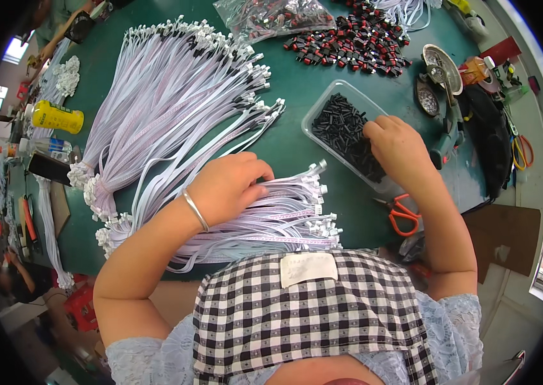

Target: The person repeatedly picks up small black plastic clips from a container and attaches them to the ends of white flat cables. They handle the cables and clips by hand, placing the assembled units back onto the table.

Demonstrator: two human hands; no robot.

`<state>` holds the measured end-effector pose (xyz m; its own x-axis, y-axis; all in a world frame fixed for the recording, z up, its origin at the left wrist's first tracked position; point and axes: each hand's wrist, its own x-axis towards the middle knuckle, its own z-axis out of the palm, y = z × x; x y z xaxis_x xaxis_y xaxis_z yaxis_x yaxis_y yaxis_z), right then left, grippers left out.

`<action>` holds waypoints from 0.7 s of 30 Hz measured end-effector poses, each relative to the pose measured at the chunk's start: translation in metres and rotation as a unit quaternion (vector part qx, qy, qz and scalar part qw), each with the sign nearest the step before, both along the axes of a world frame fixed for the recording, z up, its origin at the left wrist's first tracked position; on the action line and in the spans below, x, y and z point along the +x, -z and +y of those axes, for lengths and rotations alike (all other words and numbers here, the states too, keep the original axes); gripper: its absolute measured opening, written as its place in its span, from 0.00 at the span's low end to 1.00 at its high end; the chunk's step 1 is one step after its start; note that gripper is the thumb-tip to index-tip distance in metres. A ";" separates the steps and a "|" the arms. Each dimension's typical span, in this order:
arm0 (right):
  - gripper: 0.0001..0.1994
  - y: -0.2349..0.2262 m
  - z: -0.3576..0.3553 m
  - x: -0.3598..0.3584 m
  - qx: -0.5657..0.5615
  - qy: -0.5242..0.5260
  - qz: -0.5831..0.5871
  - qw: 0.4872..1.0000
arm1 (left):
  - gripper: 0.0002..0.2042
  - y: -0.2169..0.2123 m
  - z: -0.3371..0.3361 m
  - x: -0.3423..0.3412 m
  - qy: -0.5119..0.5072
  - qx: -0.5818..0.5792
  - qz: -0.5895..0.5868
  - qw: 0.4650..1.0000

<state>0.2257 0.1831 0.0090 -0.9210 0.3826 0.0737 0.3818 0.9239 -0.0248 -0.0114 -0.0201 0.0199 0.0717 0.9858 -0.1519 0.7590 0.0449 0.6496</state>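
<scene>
Green table (303, 83) spread wide beneath everything, edges bending toward the rim. Across its left and middle, a great fan of pale lilac ribbon cables (169, 109) with white connector ends, tips splayed toward the upper right. Nearer the body, a smaller bundle of the same cables (271, 221) lying flat, white plugs pointing right, pinned under the left hand (230, 186), fingers curled down onto the strands, a thin bangle at the wrist. At upper right, a heap of black-and-red small parts (355, 42), with a clear bag of similar pieces (271, 16) just beside it. Right of centre, a clear plastic tray (329, 96) filled with tiny black pieces (339, 125); right hand (396, 144) dipped into it, fingertips bent down among the pieces, grip on any single piece impossible to tell. Just beside the tray's near end, orange-handled scissors (403, 215) flat on the table. Far left, a yellow bottle (56, 117) on its side, well apart from both hands.
</scene>
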 end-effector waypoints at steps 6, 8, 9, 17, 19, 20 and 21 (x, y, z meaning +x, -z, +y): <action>0.04 -0.003 0.002 -0.003 -0.021 0.057 0.006 0.998 | 0.11 0.000 0.000 0.003 -0.033 0.158 0.103 0.981; 0.04 -0.001 -0.002 -0.006 -0.045 0.027 0.052 0.997 | 0.14 -0.010 0.002 0.013 -0.044 0.181 0.161 0.969; 0.04 -0.001 -0.003 -0.006 -0.057 0.012 0.073 0.996 | 0.17 -0.008 0.001 0.015 -0.033 0.176 0.165 0.970; 0.03 0.002 0.000 -0.006 -0.115 -0.046 0.057 0.991 | 0.09 -0.007 0.016 0.029 -0.038 0.196 -0.041 0.979; 0.04 -0.002 -0.001 -0.007 -0.138 -0.040 0.084 0.986 | 0.07 -0.008 0.016 0.036 -0.090 0.122 -0.168 0.974; 0.04 -0.004 -0.003 -0.007 -0.151 -0.027 0.106 0.983 | 0.06 -0.011 0.015 0.037 -0.123 0.065 -0.246 0.959; 0.05 -0.006 -0.005 -0.008 -0.162 -0.012 0.128 0.978 | 0.06 -0.014 0.016 0.038 -0.153 0.007 -0.321 0.935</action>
